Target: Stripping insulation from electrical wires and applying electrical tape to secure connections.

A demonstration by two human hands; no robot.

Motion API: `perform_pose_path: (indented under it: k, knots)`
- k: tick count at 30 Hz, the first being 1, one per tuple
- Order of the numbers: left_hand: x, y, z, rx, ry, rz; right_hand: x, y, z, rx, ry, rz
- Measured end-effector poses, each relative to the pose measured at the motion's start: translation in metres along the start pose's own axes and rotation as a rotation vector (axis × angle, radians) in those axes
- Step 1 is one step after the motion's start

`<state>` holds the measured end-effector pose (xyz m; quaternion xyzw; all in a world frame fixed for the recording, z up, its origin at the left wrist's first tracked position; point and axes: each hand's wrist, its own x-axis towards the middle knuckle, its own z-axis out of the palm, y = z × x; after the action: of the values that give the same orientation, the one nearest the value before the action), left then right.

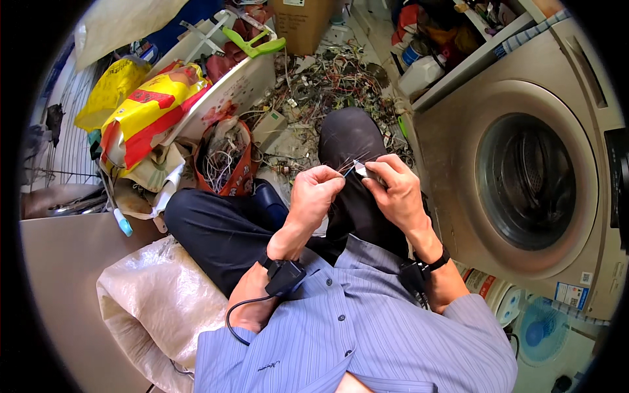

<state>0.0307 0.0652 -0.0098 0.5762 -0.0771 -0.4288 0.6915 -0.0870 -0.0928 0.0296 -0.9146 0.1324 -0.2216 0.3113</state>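
Over my dark-trousered knee (354,134), my left hand (314,193) is closed in a pinch on thin wires (345,171), one of them bluish. Their fine strands fan out above the fingertips. My right hand (398,196) is closed round a small knife-like tool (364,171) with a pale body and a pointed metal tip. That tip lies against or very close to the wires; I cannot tell whether it touches. Most of the tool is hidden by my fingers. Each wrist wears a black strapped device, and a cable runs from the left one.
Tangled wire scraps and small parts (334,82) cover the floor ahead. At left stand a red bag of cables (242,173) and a white tub (226,98) beside yellow-red bags (147,111). A washing machine (452,170) stands close at right. A cardboard box (298,29) is behind.
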Motion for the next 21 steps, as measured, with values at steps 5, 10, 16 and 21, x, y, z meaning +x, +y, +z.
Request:
perform_pose_path:
  k: [5,10,16,21]
  knots:
    - [-0.003,-0.004,-0.002,-0.023,0.012,0.031,0.002,-0.005,-0.001,-0.035,-0.015,-0.031]
    - [-0.007,0.005,-0.003,-0.051,0.016,-0.013,-0.001,-0.002,-0.003,-0.04,-0.029,-0.033]
    - [-0.004,-0.002,-0.011,-0.165,-0.013,-0.078,0.0,-0.003,-0.005,-0.041,-0.024,-0.069]
    - [-0.003,0.0,-0.014,-0.304,-0.037,-0.199,0.004,0.001,-0.01,0.146,-0.106,0.09]
